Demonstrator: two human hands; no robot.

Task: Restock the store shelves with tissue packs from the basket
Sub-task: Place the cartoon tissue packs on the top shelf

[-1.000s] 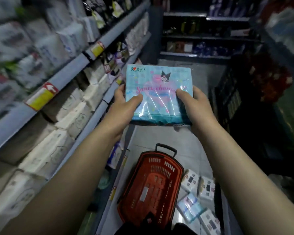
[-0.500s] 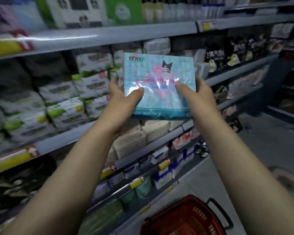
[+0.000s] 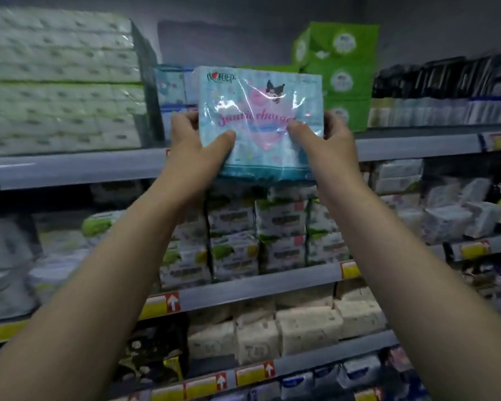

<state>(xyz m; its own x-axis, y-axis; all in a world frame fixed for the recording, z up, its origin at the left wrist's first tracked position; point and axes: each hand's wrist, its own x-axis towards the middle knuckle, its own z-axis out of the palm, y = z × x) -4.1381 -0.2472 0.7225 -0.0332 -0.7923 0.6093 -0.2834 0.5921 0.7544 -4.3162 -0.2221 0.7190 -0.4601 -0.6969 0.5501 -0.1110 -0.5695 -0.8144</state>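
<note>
The store shelves (image 3: 301, 280) fill the whole view, grey boards stacked one above another, each packed with paper goods. The top shelf (image 3: 70, 169) carries a big white bale (image 3: 58, 82) of wrapped rolls at the left, a stack of green packs (image 3: 339, 76) further right, and a row of dark packets (image 3: 434, 82) at the far right. Between the bale and the green stack stand light-blue packs (image 3: 171, 88). The shelf below holds white packs with green marks (image 3: 281, 227), upright and pressed side by side. Under that, beige packs (image 3: 307, 328) sit in a row.

The tissue pack (image 3: 261, 123), light blue in glossy film with pink script and a small dark cartoon figure, is held upright in the air in front of the top shelf, covering the gap between the light-blue packs and the green stack. Its bottom edge overlaps the shelf's front lip; whether it touches the shelf cannot be told.

Both hands are clamped on it, one per side. The left hand (image 3: 197, 149) grips the left edge, thumb across the front. The right hand (image 3: 327, 143) grips the right edge the same way.

Yellow price labels (image 3: 159, 305) with red arrows are fixed along the shelf lips.
</note>
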